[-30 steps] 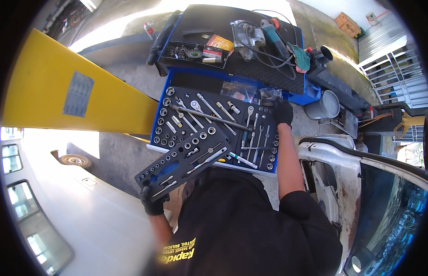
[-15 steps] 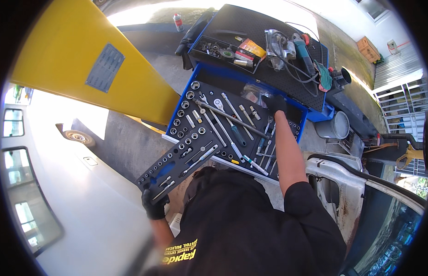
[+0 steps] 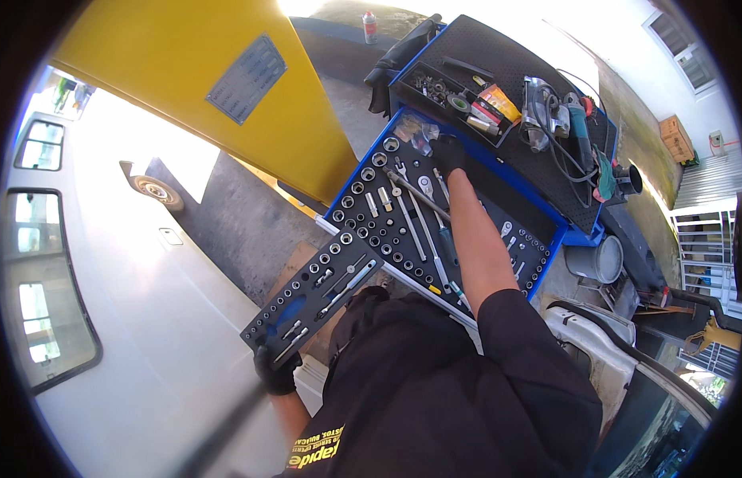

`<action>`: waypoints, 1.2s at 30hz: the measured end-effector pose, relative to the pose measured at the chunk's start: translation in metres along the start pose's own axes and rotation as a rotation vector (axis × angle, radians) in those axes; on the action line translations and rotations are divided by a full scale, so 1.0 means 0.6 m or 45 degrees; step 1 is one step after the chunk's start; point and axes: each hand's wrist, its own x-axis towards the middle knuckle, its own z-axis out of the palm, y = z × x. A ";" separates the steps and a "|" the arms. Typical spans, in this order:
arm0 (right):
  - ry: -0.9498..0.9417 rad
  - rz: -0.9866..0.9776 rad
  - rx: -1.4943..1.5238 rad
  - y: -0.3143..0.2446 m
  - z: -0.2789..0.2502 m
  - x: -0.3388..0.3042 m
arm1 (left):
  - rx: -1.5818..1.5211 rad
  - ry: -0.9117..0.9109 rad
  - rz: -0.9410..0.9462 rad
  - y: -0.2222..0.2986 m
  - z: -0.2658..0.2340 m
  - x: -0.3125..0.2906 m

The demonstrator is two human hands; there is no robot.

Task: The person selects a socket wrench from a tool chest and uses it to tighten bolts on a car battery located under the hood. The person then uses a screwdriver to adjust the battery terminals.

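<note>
A: Where is each hand?

B: The left hand, in a black glove, is closed around the near end of a long black socket tray. The tray slants up from that grip, and its far end reaches the near left corner of the blue tool drawer.

A: And the right?

B: The right hand, also gloved, is stretched out to the far end of the drawer, resting among the tools near a clear plastic bag. I cannot tell whether its fingers are curled on anything or just laid flat.

A: How crowded is that drawer?

B: Very. Rows of sockets fill the left part, long wrenches run down the middle, and the right forearm lies across the right part. The blue rim borders it on the far side and on the right.

A: What hems them in?

B: A yellow post rises just left of the drawer. A white car fills the left side, close to the tray's near end. Beyond the drawer, the cart top carries a power tool and cables. On the right stands a grey bucket, with a car door edge below it.

A: Any free room?

B: A strip of concrete floor shows between the car, the post and the tray.
</note>
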 end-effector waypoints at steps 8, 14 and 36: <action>0.180 -0.251 -0.449 -0.040 -0.112 -0.132 | -0.064 0.053 -0.001 -0.020 -0.009 -0.017; 0.352 -0.495 -0.652 -0.115 -0.122 -0.201 | 0.071 -0.098 -0.013 -0.014 0.022 0.017; 0.095 -0.755 -0.599 -0.067 -0.083 -0.108 | 0.110 -0.082 -0.013 -0.019 0.024 -0.012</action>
